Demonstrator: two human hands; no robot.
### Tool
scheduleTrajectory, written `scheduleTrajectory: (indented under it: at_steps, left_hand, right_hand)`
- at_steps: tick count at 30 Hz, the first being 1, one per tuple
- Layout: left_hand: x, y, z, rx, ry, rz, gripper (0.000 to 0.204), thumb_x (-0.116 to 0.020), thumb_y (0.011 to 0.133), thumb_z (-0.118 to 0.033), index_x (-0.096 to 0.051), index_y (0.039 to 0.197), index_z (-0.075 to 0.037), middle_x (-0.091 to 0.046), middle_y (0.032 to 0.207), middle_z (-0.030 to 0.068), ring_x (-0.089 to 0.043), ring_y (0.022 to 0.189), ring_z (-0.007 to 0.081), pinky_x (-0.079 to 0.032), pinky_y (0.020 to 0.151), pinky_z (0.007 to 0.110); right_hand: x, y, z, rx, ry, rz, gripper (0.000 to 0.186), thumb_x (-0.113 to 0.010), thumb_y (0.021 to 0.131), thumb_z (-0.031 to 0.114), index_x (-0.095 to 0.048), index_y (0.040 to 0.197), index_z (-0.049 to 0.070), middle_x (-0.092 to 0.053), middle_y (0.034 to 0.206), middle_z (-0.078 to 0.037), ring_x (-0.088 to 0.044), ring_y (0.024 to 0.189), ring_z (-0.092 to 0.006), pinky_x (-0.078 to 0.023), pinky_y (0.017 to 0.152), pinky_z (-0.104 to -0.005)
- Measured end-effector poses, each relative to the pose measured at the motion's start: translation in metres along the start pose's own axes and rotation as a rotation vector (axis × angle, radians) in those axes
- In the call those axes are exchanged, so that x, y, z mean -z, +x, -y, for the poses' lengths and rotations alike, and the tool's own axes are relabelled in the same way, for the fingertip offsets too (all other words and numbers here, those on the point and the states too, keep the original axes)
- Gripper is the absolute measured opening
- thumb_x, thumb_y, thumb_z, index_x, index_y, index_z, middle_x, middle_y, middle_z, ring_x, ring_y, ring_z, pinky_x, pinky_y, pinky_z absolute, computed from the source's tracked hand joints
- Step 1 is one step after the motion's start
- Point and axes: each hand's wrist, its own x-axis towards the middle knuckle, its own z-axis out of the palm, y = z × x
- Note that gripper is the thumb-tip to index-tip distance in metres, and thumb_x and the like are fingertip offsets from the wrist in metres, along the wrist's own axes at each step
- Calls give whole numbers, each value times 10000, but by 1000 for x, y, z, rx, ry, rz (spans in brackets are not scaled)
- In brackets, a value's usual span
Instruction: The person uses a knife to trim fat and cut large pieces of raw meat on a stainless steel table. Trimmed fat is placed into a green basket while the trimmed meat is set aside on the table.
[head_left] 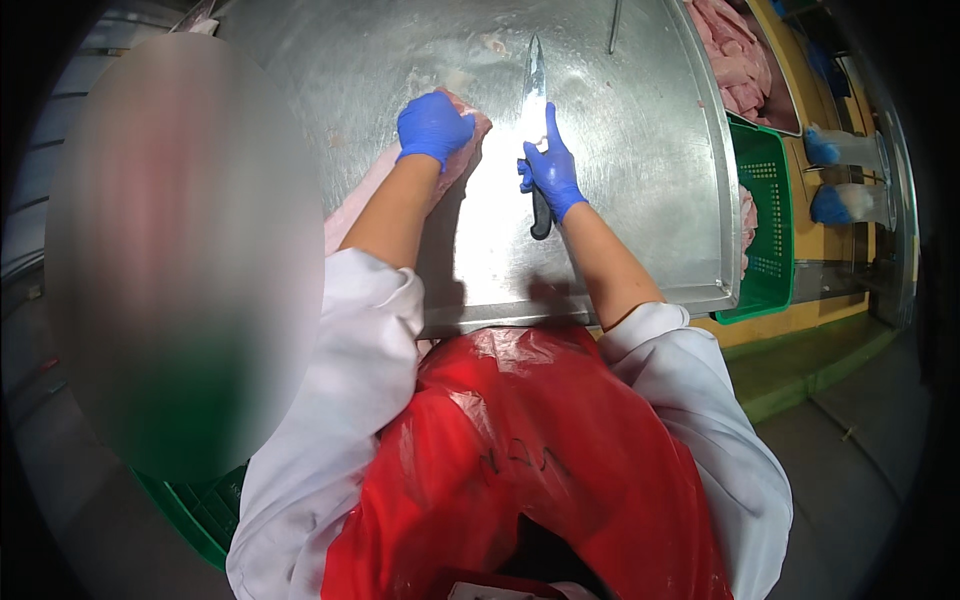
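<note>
A long piece of pale pink raw meat (468,152) lies slantwise on the steel table (640,210). My left hand (433,127), in a blue glove, is closed around its far end. The meat's near part runs down left behind my forearm and a blurred patch. To the right, my right hand (553,172), also gloved in blue, holds a knife (535,85) by its black handle. Its blade points away from me, with my index finger stretched along it. Knife and meat are apart.
At the right stand a green perforated crate (768,215) with meat in it and, farther off, a metal tray (787,120) heaped with pink meat. Another green crate (195,510) is at the lower left. The table has a raised rim. A large blur hides the left side.
</note>
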Motion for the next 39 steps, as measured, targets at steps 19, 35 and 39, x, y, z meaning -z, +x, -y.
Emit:
scheduleTrajectory:
  at_steps: [19,35,39]
  left_hand:
    - [-33,30,70,234,-691,136,139,-686,844,-105,-711,827,31,-703,714,103,-654,583,176,-519,551,316]
    - [-18,-58,236,251,-238,-363,269,-713,890,-265,-658,989,-20,-711,853,109,-671,758,207,-535,743,356]
    - [-16,-52,243,158,-323,-414,256,-717,897,-248,-660,991,-17,-701,837,79,-645,749,156,-527,732,323]
  right_hand:
    - [-40,22,23,138,-177,259,815,-533,971,118,-97,1610,373,-650,730,-120,-618,514,-176,-566,512,-335]
    - [-37,-83,-18,120,-153,398,794,-523,986,140,-86,1618,339,-661,794,-119,-636,594,-166,-577,596,-349]
    - [-48,-22,28,-61,-154,432,769,-524,1004,180,-80,1622,292,-631,757,-96,-607,564,-158,-554,548,-333]
